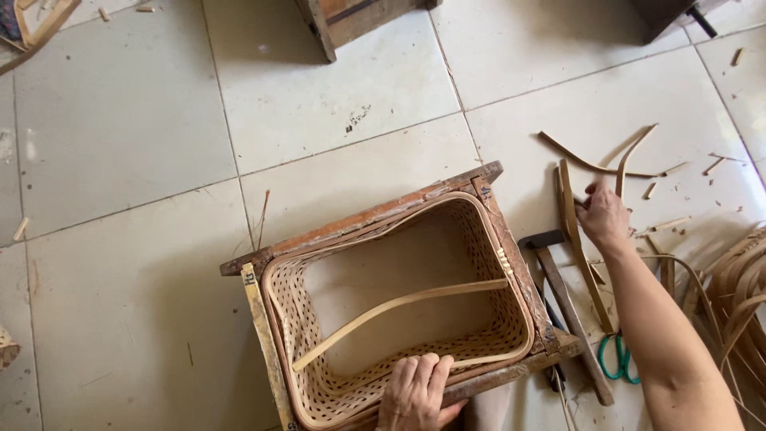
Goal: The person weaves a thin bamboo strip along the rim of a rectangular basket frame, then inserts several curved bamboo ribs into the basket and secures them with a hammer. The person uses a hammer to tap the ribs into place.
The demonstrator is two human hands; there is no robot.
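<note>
A woven cane basket sits inside a rectangular wooden frame on the tiled floor. A bent bamboo strip lies across the basket's opening. My left hand presses on the near rim of the basket and frame, fingers curled over the edge. My right hand reaches out to the right of the frame and closes on a flat wooden stick lying on the floor. Beside that stick lies a hammer.
Green-handled scissors lie near my right forearm. Curved bamboo strips pile at the right edge, with offcuts scattered beyond my right hand. Wooden furniture legs stand at the top, and another frame piece at the top left.
</note>
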